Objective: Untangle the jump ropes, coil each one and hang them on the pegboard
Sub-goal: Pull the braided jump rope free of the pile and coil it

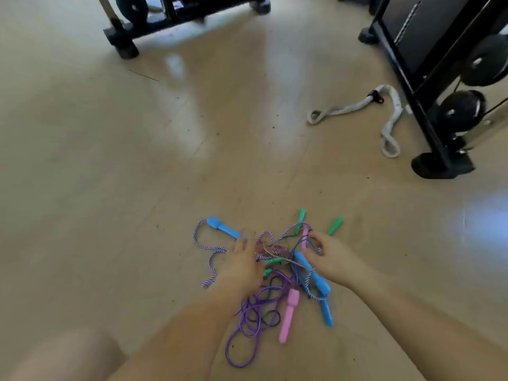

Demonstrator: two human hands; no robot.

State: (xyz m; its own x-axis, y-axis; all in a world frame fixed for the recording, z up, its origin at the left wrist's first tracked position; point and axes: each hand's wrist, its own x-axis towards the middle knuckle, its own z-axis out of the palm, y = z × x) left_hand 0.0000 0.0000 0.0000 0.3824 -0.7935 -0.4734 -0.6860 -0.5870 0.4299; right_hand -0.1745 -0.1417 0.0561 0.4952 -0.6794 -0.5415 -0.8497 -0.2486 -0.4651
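A tangled heap of jump ropes [275,254] lies on the tan floor in front of me. It holds a blue-and-white striped cord with blue handles [224,229], a purple cord [247,323] with a pink handle [288,314], and green handles [334,225]. My left hand [243,264] lies over the left side of the heap, fingers reaching into the cords; the image is blurred there. On the right side, my right hand [327,255] pinches thin cords beside a second pink handle [305,235].
A thick grey-white rope [357,105] lies on the floor at the right, by the base of a black weight machine [428,111]. Another black equipment frame [170,20] stands at the back. My bare knee [68,356] shows at the lower left.
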